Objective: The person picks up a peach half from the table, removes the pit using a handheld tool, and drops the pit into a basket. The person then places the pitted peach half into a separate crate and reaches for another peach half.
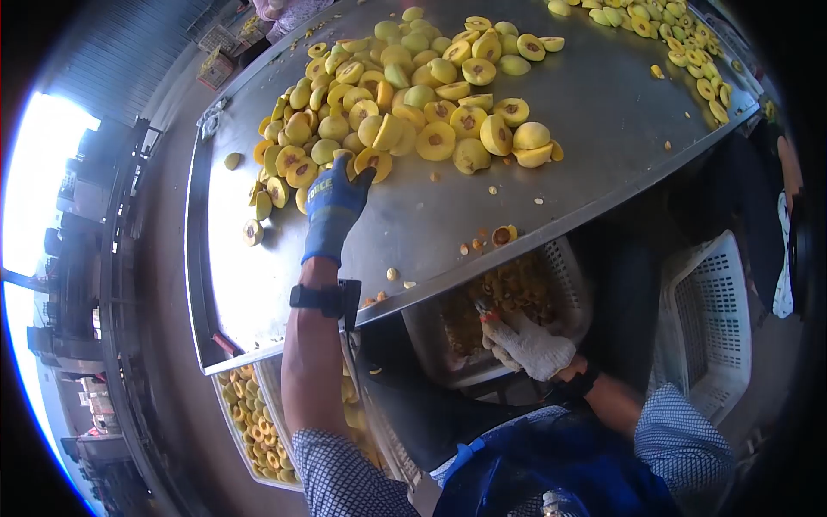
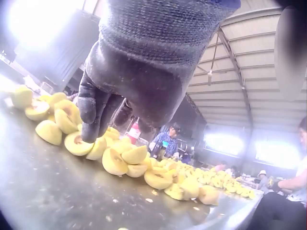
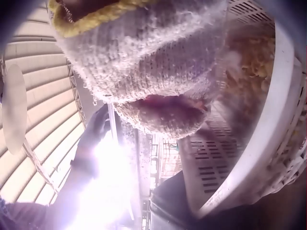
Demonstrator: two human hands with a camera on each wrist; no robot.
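Observation:
A heap of halved yellow peaches lies on the metal table, several with brown hollows facing up. My left hand, in a blue glove, reaches to the heap's near edge. Its fingers extend downward, with the tips at a peach half in the left wrist view. Below the table edge, my right hand wears a white knit glove. It curls round a small red-handled tool whose metal tip points forward; the palm hides most of it. Under that hand sits a crate of brownish scraps.
A white crate stands at my right. Another crate full of peach halves sits low on the left. More halves lie at the table's far right. Small bits and a cut piece lie near the front edge. Other people are around.

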